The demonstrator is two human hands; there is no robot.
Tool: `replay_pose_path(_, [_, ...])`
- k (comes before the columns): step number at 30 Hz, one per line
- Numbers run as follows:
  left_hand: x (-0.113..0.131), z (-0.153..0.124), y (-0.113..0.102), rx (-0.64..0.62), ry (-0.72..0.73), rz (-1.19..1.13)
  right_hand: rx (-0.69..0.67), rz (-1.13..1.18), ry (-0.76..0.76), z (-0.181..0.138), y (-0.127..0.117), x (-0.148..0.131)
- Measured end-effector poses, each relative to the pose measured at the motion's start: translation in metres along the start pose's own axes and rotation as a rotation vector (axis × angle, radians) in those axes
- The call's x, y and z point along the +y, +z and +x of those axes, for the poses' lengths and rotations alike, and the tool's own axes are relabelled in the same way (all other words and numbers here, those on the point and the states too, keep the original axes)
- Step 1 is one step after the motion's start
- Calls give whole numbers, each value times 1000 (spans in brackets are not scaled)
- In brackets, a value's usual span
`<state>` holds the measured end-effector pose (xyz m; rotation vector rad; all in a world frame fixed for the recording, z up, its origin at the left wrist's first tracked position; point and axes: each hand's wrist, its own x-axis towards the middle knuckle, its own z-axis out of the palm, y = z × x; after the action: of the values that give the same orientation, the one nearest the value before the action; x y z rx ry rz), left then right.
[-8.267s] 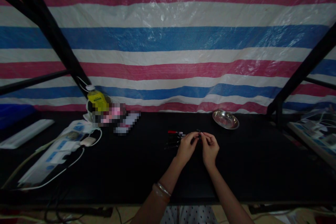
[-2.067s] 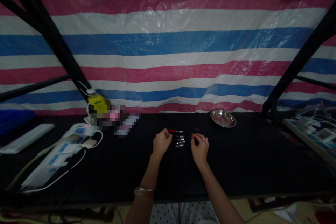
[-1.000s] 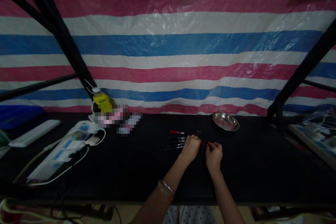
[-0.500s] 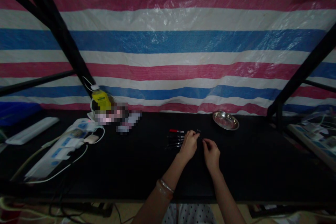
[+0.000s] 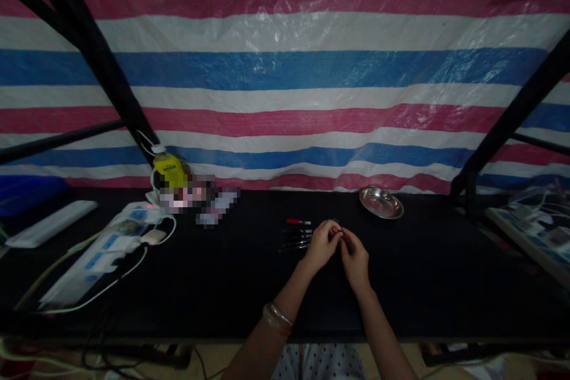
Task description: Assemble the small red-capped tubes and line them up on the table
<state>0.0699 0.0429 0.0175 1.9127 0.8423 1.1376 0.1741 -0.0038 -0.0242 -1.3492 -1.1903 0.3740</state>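
My left hand (image 5: 323, 244) and my right hand (image 5: 355, 255) meet above the black table, fingertips touching or nearly so. Both are closed in a pinch around something small and dark that I cannot make out. Just left of my left hand lie several dark pen-like sticks (image 5: 296, 243) with shiny parts, side by side. Above them rests a red pen-like piece (image 5: 297, 221) with a silvery end. A shallow round metal dish (image 5: 382, 202) stands farther back, to the right of my hands.
On the left of the table (image 5: 214, 285) lies a white power strip (image 5: 95, 255) with plugs and cables. Behind it stands a bottle of yellow liquid (image 5: 170, 169). Another power strip (image 5: 529, 237) with cables runs along the right edge. Black metal posts and a striped sheet (image 5: 285, 71) border the back.
My right hand has moved left and slightly up, closing the gap to my left hand. The fingertips now come together. The dish and the pen-like pieces stay put.
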Motion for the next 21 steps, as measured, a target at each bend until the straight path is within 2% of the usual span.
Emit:
replay_pose_path(7, [3,3,-4,149,-95,-22,-14,-9,-21,-1,-1,-3])
replay_pose_path(11, [6,4,-7,112,-97,-50,-14,1,-32,-1,-2,-6])
replay_pose_path(16, [7,5,-8,154,-143,-125,-6,43,-18,-1,-3,-10])
replay_pose_path(21, [3,8,-9,148,-183,-312,49,119,15,-2,-1,-15])
